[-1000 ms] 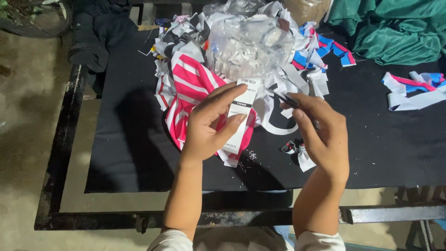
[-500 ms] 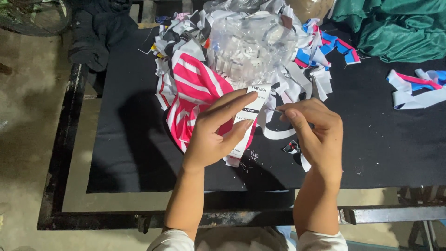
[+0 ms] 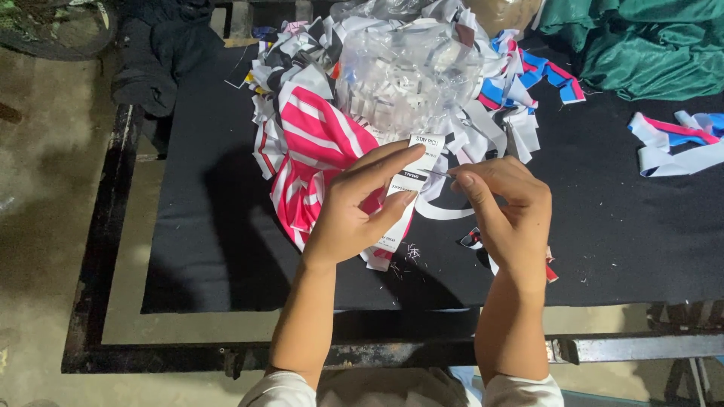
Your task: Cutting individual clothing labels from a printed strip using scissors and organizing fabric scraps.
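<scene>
Above the black cloth [image 3: 603, 226] that covers the bench [image 3: 377, 350], a small white paper tag [image 3: 411, 188] is held up by the left hand [image 3: 358, 207], pinched between thumb and stretched fingers, just in front of the pink-and-white striped fabric [image 3: 313, 154]. Just right of the tag, the right hand [image 3: 505, 207] is closed narrowly, thumb against forefinger, on something very thin (a fine thread or pin, too slender to be told apart), whose tip is aimed at the tag's edge. The step in hand is judged to be the joining of that thin piece to the tag; a steady tag and a precise meeting of tip and edge would be called for.

Behind the tag, a crinkled clear plastic bag [image 3: 407, 75] is seen, glossy and filled with small white pieces. Around it, cut strips of white, black, pink and blue cloth [image 3: 520, 90] are heaped loosely, soft and limp in look, with ragged ends. Far right of the tag, a few more white, pink and blue strips [image 3: 675, 143] are laid flat on the cloth. Beyond those, folded green fabric [image 3: 648, 45] with a slight sheen is piled. Below the tag, tiny thread clippings [image 3: 411, 252] are scattered on the matte black surface, and the bench's dark metal frame is visible along the near edge.
</scene>
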